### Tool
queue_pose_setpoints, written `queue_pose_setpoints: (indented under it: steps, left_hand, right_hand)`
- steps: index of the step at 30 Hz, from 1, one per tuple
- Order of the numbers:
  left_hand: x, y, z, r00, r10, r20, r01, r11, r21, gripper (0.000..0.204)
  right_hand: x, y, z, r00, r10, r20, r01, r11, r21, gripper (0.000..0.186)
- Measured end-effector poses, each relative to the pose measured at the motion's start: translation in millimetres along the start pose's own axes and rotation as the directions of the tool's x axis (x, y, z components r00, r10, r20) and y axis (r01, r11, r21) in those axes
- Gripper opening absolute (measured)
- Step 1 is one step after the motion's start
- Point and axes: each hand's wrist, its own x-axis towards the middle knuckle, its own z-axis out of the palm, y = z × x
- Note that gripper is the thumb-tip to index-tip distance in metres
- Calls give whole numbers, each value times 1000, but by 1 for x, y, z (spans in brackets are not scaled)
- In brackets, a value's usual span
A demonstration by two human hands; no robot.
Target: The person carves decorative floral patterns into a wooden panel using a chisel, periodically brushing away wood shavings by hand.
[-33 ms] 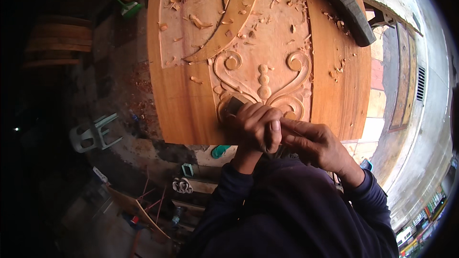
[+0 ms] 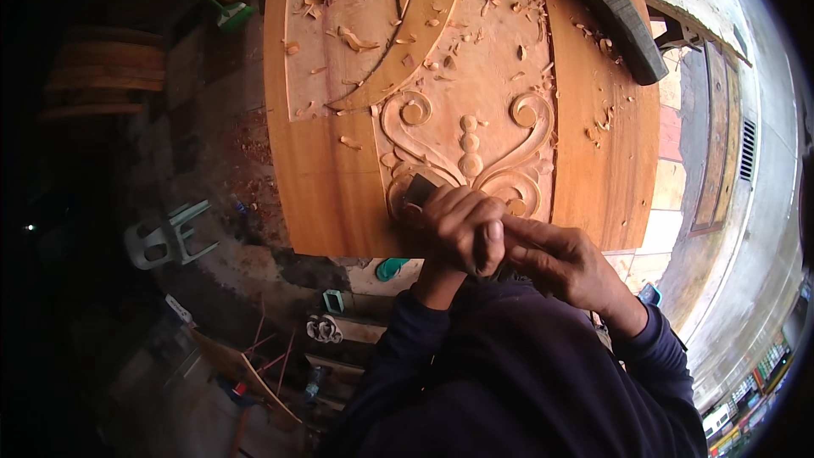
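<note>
A carved wooden panel (image 2: pixel 326 178) lies before me, with scrolls, a beaded stem and a curved band cut in relief. My left hand (image 2: pixel 466 225) is closed in a fist round a carving chisel, whose dark, flat blade (image 2: pixel 418 190) shows past the knuckles. The blade is over the lower left scroll; whether its edge touches the wood I cannot tell. My right hand (image 2: pixel 564 267) presses against the left from the right side, its fingers closed at the tool's rear end. The handle is hidden by both hands.
Curled wood shavings (image 2: pixel 356 39) are scattered over the panel. A thick dark wooden bar (image 2: pixel 612 13) lies across its upper right. On the floor to the left are a pale plastic chair (image 2: pixel 170 237) and a green brush (image 2: pixel 233 17); a green slipper (image 2: pixel 392 268) is below the panel's near edge.
Both hands have shifted very slightly to the right, and a little more of the dark blade shows. The grip is the same.
</note>
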Motion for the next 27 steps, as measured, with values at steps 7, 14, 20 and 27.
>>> queue_pose_setpoints:
  steps: [7, 14, 20, 27]
  left_hand:
    - [8, 3, 2, 975, 85, 206, -84, 996, -13, 41]
    - [9, 3, 11, 997, 16, 76, -12, 999, -51, 41]
    - [4, 1, 10, 998, -54, -44, 58, 995, 82, 34]
    - [9, 5, 10, 997, 38, 68, -41, 998, 46, 29]
  right_hand:
    - [-12, -5, -10, 984, 175, -23, -173, 982, 79, 48]
    - [-4, -39, -17, 967, 255, 14, -255, 966, 36, 44]
    - [18, -25, -33, 987, -24, 161, 56, 979, -197, 45]
    - [3, -24, -35, 992, -47, 119, 62, 990, -129, 44]
